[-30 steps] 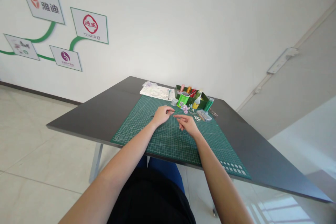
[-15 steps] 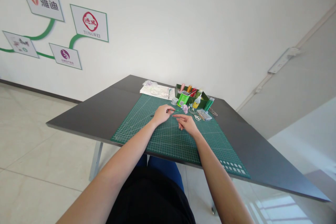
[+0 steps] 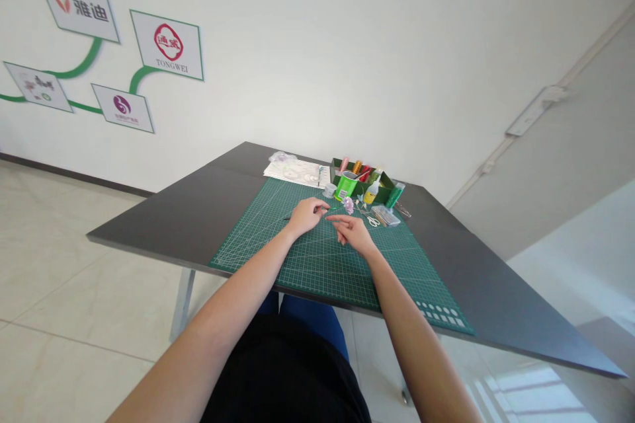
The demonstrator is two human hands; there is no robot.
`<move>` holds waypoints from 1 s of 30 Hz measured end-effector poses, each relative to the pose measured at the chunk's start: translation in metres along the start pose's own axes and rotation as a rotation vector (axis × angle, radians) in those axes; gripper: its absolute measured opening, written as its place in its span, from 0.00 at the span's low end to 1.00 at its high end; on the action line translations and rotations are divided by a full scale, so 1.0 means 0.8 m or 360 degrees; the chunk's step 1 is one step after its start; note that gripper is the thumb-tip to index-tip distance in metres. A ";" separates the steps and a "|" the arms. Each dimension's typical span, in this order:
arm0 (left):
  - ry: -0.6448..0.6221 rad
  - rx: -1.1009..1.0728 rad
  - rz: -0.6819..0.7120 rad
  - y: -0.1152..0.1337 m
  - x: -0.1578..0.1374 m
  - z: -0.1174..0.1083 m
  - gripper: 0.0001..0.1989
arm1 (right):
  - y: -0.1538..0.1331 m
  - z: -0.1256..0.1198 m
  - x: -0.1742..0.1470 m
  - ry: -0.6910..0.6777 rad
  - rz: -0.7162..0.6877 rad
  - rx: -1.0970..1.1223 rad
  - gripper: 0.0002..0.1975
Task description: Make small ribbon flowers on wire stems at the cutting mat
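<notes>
Over the green cutting mat (image 3: 317, 271), my left hand (image 3: 305, 216) pinches a thin green stem (image 3: 334, 208). A small lilac flower (image 3: 348, 205) is at the stem's right end. My right hand (image 3: 353, 232) is close by on the right, its index finger stretched toward my left fingertips and its other fingers loosely bent below. Nothing shows in it, though a fine thread would be too small to make out. Just beyond my right hand lie white-handled scissors (image 3: 373, 221) and a clear lidded case (image 3: 385, 216).
A dark green box (image 3: 337, 164) with coloured thread spools stands at the back. Before it are a green can (image 3: 346, 186), a yellow-labelled glue bottle (image 3: 372, 192) and a small white cup (image 3: 329, 190). White papers (image 3: 292, 172) lie at back left. The dark table (image 3: 193, 201) meets a wall.
Both hands keep nearly the same pose. The flower has shifted very slightly to the left, and the camera view has moved a little.
</notes>
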State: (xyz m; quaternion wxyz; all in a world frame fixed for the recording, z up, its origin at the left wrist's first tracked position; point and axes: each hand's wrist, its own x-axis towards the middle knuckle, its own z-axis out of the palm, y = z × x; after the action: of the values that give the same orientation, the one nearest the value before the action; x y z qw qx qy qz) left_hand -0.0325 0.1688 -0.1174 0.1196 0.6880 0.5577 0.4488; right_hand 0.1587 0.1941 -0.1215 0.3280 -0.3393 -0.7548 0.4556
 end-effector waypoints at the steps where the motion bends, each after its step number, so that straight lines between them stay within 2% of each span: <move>1: 0.0000 -0.0001 0.0003 0.000 0.000 0.000 0.10 | 0.000 0.000 0.000 0.0002 0.0000 0.0002 0.22; 30: -0.0031 0.0030 0.0057 -0.001 0.004 -0.002 0.06 | 0.002 -0.001 0.000 0.0003 -0.0005 -0.0010 0.20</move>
State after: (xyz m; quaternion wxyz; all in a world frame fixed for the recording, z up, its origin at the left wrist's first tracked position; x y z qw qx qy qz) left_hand -0.0342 0.1710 -0.1153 0.1104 0.7033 0.5482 0.4389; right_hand 0.1594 0.1950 -0.1223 0.3286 -0.3396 -0.7563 0.4525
